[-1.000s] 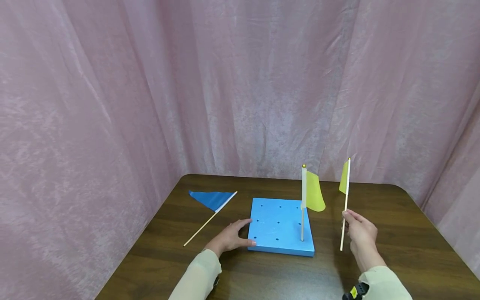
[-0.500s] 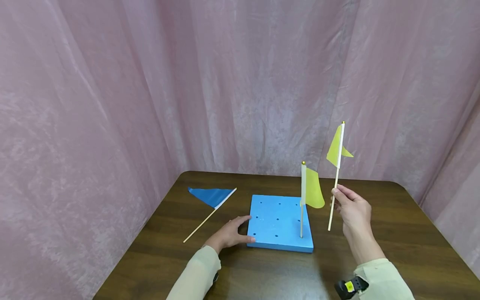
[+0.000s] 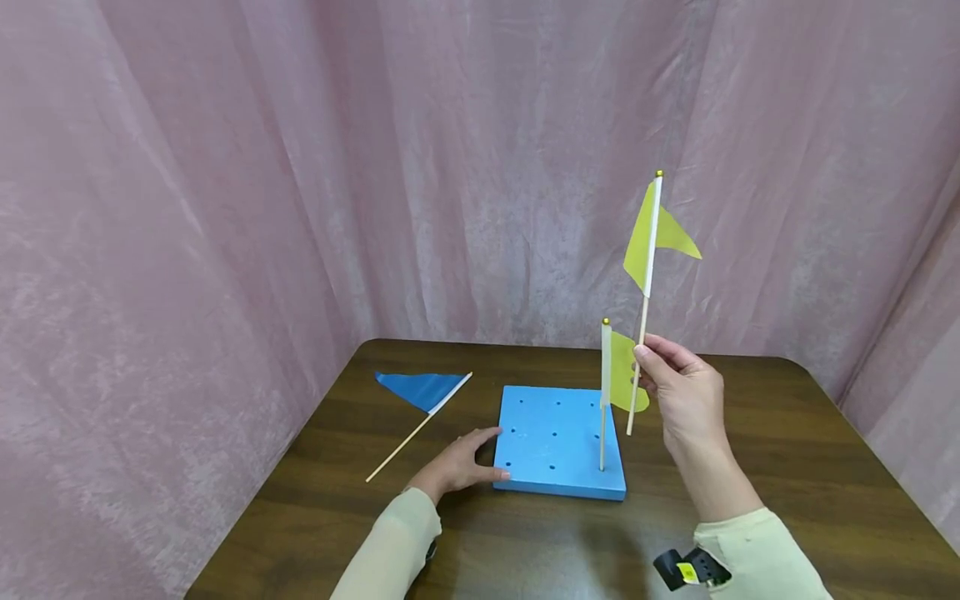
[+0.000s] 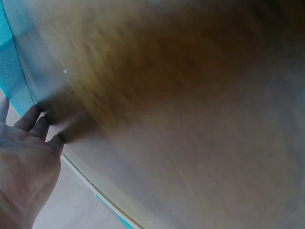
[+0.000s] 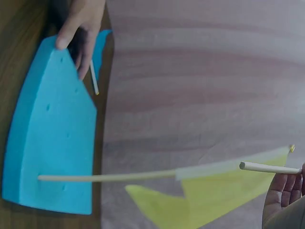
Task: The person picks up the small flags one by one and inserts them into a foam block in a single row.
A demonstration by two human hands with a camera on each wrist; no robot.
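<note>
In the right half of the head view, the right hand (image 3: 686, 396) pinches the thin wooden stick of a yellow triangular paper flag (image 3: 654, 237) between thumb and fingers (image 3: 651, 360), holding it nearly upright in the air. The stick's lower tip hangs just above the right edge of the square blue foam board with small holes (image 3: 551, 437), which sits at centre frame. A second yellow flag on a wooden stick (image 3: 604, 392) stands planted in a hole near the board's lower right corner, just left of the held stick.

The left hand (image 3: 457, 467) lies flat at the board's left edge, fingers spread and relaxed, with the thumb against the board's side wall. That bracing looks useful, since the foam seems light and likely to slide under a push.

To seat the held flag cleanly, I judge it best to keep the stick vertical, bring the tip over a free hole, and press straight down with the pinch low on the stick.

Room is tight on the right, where the planted flag's pennant nearly touches the held stick. The holes toward the board's middle and left are open.

A blue triangular flag on a wooden stick (image 3: 422, 404) lies flat on the dark wooden bench (image 3: 787, 467), left of the board and well apart from both hands. A pink curtain (image 3: 225, 208) closes the bench's far and side edges.
</note>
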